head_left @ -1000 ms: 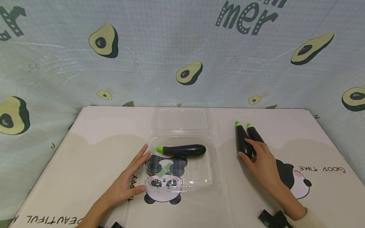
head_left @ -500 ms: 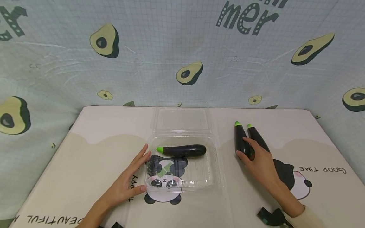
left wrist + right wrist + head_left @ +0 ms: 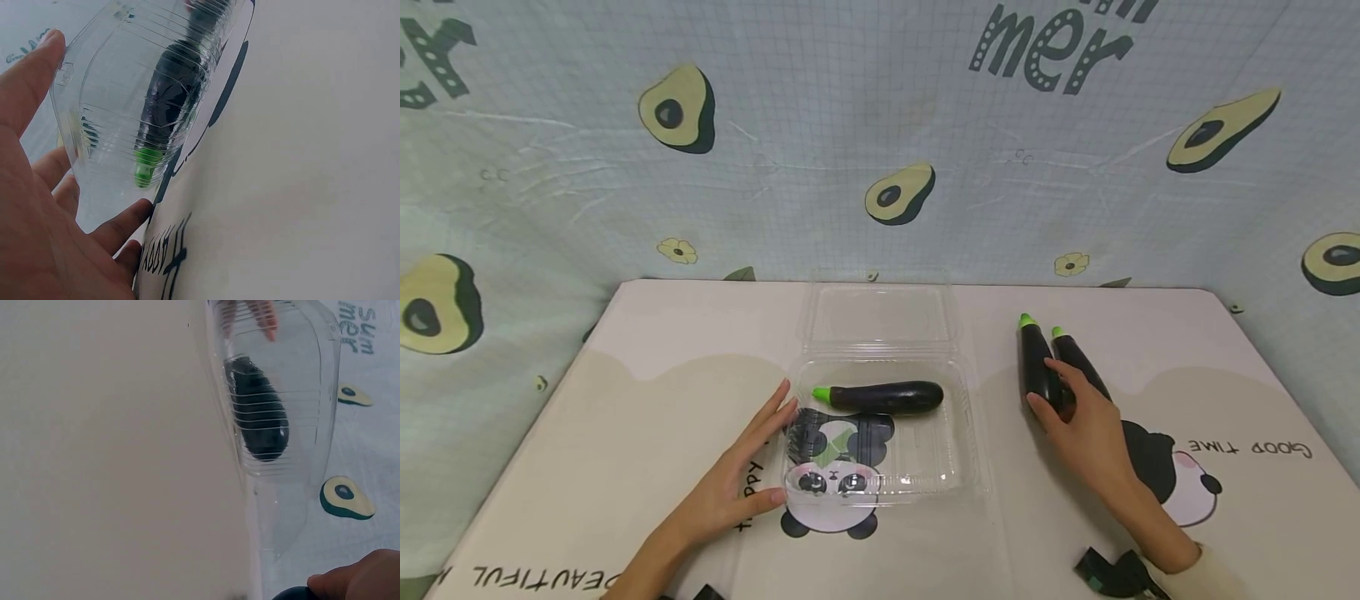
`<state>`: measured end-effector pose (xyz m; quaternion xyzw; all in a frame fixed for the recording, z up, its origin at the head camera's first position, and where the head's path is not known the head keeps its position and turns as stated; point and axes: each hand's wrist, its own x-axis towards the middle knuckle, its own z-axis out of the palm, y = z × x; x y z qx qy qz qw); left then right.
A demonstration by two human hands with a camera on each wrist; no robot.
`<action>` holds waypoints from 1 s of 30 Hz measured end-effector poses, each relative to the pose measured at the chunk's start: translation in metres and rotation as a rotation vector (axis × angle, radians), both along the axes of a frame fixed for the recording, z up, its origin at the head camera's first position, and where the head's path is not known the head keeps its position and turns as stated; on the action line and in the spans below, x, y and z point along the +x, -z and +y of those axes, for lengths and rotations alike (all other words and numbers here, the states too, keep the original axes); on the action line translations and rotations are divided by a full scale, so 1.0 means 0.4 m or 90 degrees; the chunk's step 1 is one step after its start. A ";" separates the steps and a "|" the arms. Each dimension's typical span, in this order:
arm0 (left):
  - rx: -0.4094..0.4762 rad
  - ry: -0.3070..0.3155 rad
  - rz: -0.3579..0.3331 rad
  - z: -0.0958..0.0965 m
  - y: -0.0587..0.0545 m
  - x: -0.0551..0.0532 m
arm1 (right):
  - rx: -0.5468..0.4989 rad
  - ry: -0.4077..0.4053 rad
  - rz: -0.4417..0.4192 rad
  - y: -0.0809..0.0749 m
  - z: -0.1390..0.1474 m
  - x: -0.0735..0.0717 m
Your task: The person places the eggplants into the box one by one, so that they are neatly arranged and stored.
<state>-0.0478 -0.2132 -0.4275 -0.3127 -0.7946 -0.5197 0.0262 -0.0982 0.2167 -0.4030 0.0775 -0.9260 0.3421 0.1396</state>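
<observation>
A clear plastic clamshell container (image 3: 925,450) stands with its lid (image 3: 880,317) folded back. Inside it, across the rear part, lies a dark eggplant (image 3: 887,397) with a green tip pointing left. My left hand (image 3: 730,483) rests against the container's left side, fingers extended; in the left wrist view its thumb (image 3: 34,75) meets the rim. To the right, my right hand (image 3: 1090,429) grips the lower end of a second eggplant (image 3: 1037,358) between thumb and fingers. A third eggplant (image 3: 1078,358) lies just right of it, partly hidden by that hand.
A pale tabletop (image 3: 685,400) printed with pandas and lettering carries everything. Behind it hangs an avocado-patterned cloth (image 3: 790,167). A black device (image 3: 1116,575) sits at my right wrist.
My right hand and the eggplant it grips have shifted slightly, first left, then a little back to the right and away from me. The left hand and container have stayed put.
</observation>
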 end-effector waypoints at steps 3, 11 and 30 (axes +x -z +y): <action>-0.002 -0.002 0.003 0.001 -0.001 0.001 | -0.015 -0.004 -0.005 -0.012 0.000 0.001; -0.010 -0.004 0.003 0.000 0.001 0.000 | -0.021 -0.008 0.033 -0.038 0.006 0.001; -0.004 0.001 0.004 -0.001 0.002 -0.001 | -0.014 -0.027 0.091 -0.103 -0.025 -0.010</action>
